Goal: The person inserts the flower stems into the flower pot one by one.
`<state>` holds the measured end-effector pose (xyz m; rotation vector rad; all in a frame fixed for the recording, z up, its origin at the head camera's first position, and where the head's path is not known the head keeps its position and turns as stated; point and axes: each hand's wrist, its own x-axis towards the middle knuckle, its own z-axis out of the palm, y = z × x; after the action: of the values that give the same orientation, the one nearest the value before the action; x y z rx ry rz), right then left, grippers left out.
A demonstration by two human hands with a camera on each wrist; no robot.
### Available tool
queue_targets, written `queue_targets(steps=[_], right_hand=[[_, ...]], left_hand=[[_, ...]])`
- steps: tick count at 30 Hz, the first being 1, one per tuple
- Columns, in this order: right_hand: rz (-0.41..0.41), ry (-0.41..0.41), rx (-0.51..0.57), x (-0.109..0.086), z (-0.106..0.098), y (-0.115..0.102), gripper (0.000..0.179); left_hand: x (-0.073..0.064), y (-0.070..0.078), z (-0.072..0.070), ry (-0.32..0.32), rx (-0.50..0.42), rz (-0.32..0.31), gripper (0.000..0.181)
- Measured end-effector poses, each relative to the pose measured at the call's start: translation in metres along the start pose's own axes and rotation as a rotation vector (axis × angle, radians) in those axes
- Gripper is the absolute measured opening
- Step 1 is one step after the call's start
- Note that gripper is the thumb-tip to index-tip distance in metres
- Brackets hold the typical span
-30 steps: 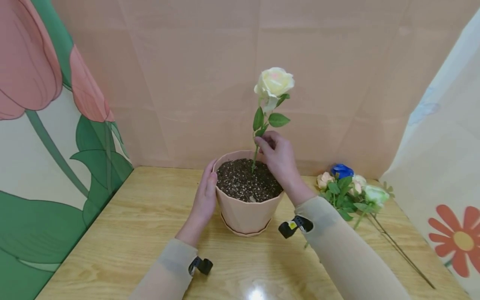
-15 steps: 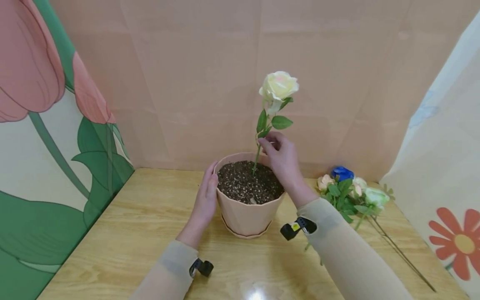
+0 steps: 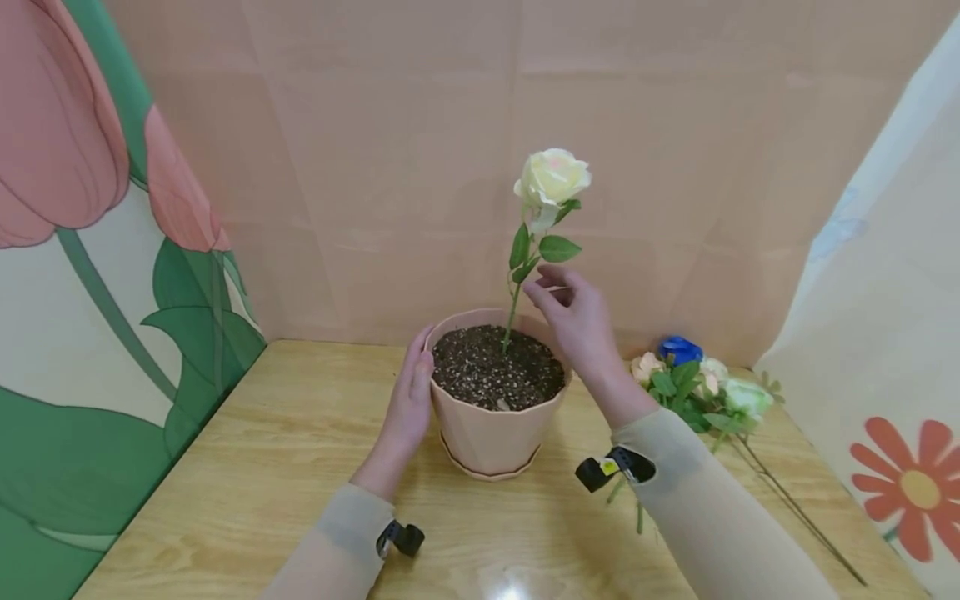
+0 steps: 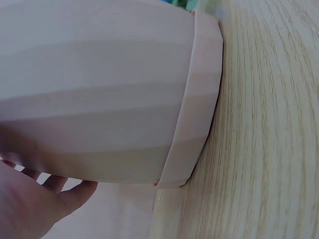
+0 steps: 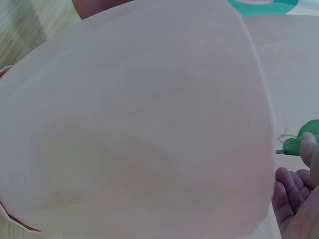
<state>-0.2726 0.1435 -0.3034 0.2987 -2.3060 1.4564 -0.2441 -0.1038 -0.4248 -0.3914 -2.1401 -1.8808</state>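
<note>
Rose (image 3: 553, 177) is standing in a soil-filled pot (image 3: 495, 433), seemingly planted; right hand (image 3: 576, 317), fingers loosely bent, pinching nothing, is hovering beside the stem (image 3: 513, 315); left hand (image 3: 408, 390), fingers spread, is bracing the pot; other flowers (image 3: 686, 385) are lying unplanted on the worktop (image 3: 300, 433).

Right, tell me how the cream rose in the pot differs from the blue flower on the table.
The cream rose is pale with a faint pink centre; the blue flower is deep blue. The cream rose stands nearly upright in the soil of the pot; the blue flower lies among other flowers on the table. Both are flowers with green leaves close by.
</note>
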Motion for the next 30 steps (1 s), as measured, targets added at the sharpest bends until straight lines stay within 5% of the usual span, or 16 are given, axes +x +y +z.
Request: queue_targets(steps=[13,30], right_hand=[[0.028,0.056,-0.056,-0.042,-0.038,0.0,0.052],[0.016,0.133,-0.136,-0.093,-0.079,0.033,0.046]], left_hand=[[0.0,0.0,0.0,0.003,0.002,0.007,0.055],[0.002,0.0,-0.001,-0.001,-0.004,0.022,0.057]])
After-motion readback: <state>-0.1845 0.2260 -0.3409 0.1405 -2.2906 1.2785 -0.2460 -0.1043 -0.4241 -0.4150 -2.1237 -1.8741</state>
